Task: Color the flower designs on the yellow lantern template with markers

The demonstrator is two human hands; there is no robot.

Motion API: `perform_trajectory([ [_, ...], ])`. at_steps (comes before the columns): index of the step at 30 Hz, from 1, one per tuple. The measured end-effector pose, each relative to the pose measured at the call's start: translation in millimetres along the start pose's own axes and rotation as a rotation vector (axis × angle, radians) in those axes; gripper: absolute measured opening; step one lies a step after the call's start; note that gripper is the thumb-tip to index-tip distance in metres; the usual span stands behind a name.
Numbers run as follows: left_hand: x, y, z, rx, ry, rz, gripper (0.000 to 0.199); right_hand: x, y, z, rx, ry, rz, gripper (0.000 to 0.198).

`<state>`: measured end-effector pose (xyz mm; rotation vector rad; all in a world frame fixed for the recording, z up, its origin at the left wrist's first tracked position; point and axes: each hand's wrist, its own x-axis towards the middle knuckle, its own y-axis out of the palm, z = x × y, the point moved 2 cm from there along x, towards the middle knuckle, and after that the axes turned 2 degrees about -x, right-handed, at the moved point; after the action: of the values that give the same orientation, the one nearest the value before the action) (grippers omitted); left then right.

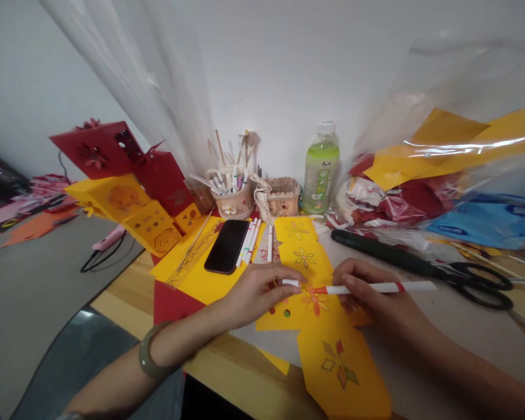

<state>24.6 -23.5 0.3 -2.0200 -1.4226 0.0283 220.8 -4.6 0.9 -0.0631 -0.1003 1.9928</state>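
My right hand (370, 286) grips a white marker (380, 288) whose orange-red tip end points left over a yellow paper cutout (306, 344). Pinched in my left hand (265, 286) is a small white marker cap (291, 282), just left of the marker's tip. Beneath the tip lies an orange flower drawing (315, 304) on the cutout; I cannot tell if the tip touches it. More petal shapes are drawn above and below it, partly coloured. Several capped markers (249, 242) lie beyond my left hand, and a single marker (270, 244) sits closer to the cutout.
A black phone (227, 246) lies on yellow paper. Behind it stand a basket of markers (234, 201), a smaller basket (284, 201) and a green drink bottle (322, 169). Black-handled scissors (481, 283) are at right, under a plastic bag (402, 204). Red and yellow paper boxes (135, 186) stand left.
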Motion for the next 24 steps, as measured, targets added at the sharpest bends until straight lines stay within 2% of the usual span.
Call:
perform_trajectory([
  [8,-0.7,2.5,0.5,-0.032,-0.016,0.006,0.018,-2.2,1.6,6.1,-0.096,-0.089,0.002,0.025],
  [13,-1.8,4.9,-4.0,-0.097,-0.026,0.082,0.023,-6.2,7.2,1.0,-0.101,-0.086,0.133,0.016],
  [16,-2.0,4.2,-8.0,0.016,0.096,0.097,0.030,-9.0,11.3,1.1,-0.128,-0.097,0.223,0.014],
  [21,-4.5,9.3,-14.4,0.383,0.307,0.115,0.051,-17.5,16.3,9.8,-0.205,-0.190,0.128,0.013],
  [24,-9.8,17.5,-21.5,0.556,0.469,0.071,0.054,-28.4,21.4,15.6,-0.288,-0.219,0.167,0.023],
])
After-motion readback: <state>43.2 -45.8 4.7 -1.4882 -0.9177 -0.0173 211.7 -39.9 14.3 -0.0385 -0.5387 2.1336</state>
